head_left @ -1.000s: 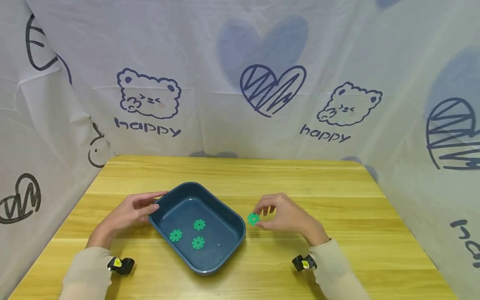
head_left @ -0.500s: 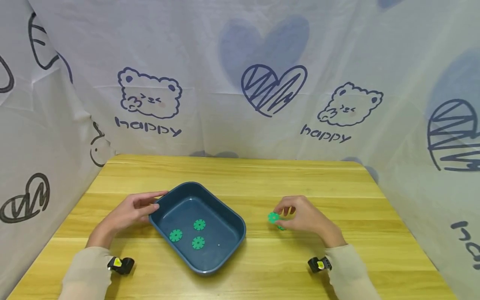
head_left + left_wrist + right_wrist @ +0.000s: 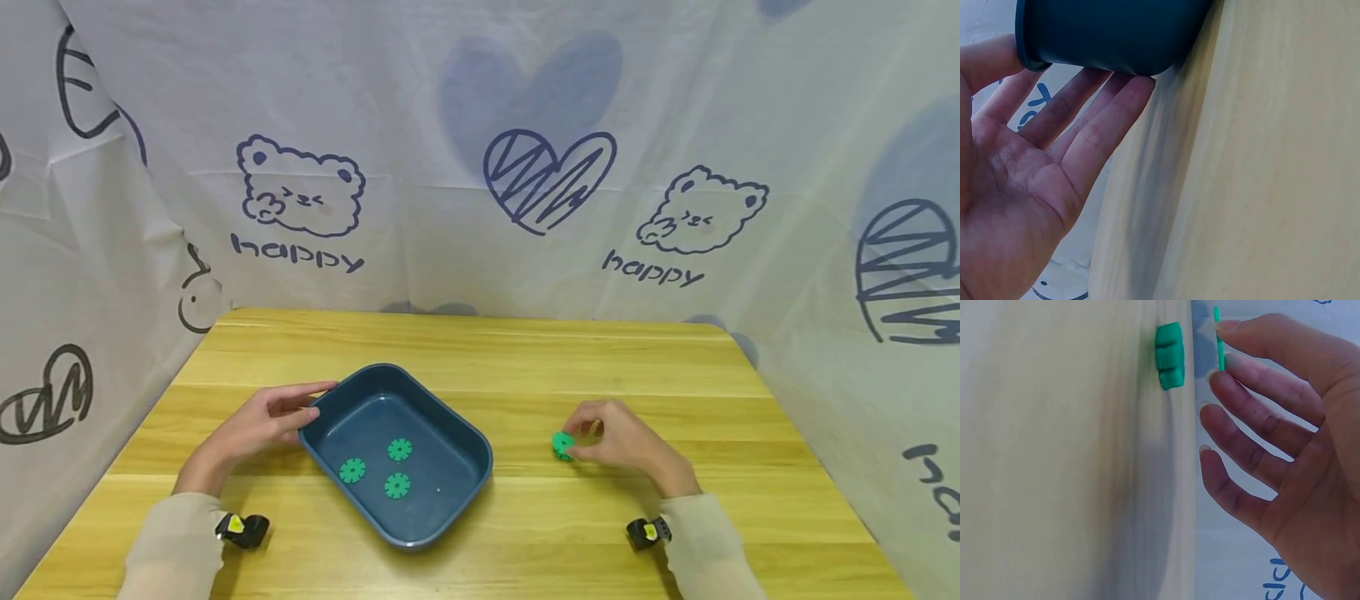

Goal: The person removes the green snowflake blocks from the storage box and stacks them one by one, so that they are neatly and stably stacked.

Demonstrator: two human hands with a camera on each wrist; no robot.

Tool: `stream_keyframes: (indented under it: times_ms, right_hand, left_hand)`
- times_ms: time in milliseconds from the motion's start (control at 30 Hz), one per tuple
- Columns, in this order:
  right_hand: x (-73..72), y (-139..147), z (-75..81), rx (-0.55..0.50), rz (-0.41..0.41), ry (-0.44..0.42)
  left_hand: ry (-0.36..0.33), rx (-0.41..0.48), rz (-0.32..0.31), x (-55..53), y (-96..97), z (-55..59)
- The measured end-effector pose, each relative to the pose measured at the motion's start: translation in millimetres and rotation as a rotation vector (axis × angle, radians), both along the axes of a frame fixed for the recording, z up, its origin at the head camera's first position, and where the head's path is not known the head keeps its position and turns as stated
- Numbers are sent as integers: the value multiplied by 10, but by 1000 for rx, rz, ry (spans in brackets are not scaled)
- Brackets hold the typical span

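My left hand (image 3: 258, 425) holds the left corner of a dark blue rectangular tray (image 3: 450, 417). In the left wrist view its thumb lies at the rim and its fingers touch the outer wall. Several notched green discs are in view, with three green discs (image 3: 397, 486) lying flat and apart inside the tray. To the right of the tray, my right hand (image 3: 618, 437) pinches another green disc (image 3: 1220, 344) between thumb and fingertips. That disc is just above a small stack of green discs (image 3: 1170, 356) on the table, seen apart from it in the right wrist view.
A yellow wood-grain table (image 3: 465, 350) carries the tray and the stack. Pale cloth (image 3: 420, 167) with hearts and bear drawings hangs behind and along both sides. Each wrist wears a small black camera (image 3: 242, 531).
My right hand has moved right, away from the tray's edge, carrying its green disc over to the stack. The left hand and the tray have stayed where they were.
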State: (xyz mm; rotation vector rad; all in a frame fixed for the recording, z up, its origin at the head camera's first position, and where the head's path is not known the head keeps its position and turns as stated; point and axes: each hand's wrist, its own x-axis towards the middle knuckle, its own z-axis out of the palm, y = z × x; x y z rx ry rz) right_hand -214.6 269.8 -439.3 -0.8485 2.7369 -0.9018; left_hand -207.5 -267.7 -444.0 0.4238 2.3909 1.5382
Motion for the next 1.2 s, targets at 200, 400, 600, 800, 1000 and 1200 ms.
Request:
stream_keyframes:
  times_ms: [200,400,600,800,1000,1200]
  right_hand:
    - [2,25,-63,-3,-4,-21]
    - [-8,35,-103,-10,4,-45]
    - [-18,54,-151,-19,13,-63]
    - [-18,63,-151,-21,16,-58]
    - [-19,58,-137,-16,11,-62]
    - [-25,71,-138,-22,14,-63]
  left_hand:
    - [2,-3,-1,4,-4,2]
    - [12,-2,2,24,-2,20]
    - [-13,37,-5,20,-1,16]
    - [-16,26,2,19,2,26]
    - [-16,23,5,22,2,39]
    - [-23,40,-3,23,4,39]
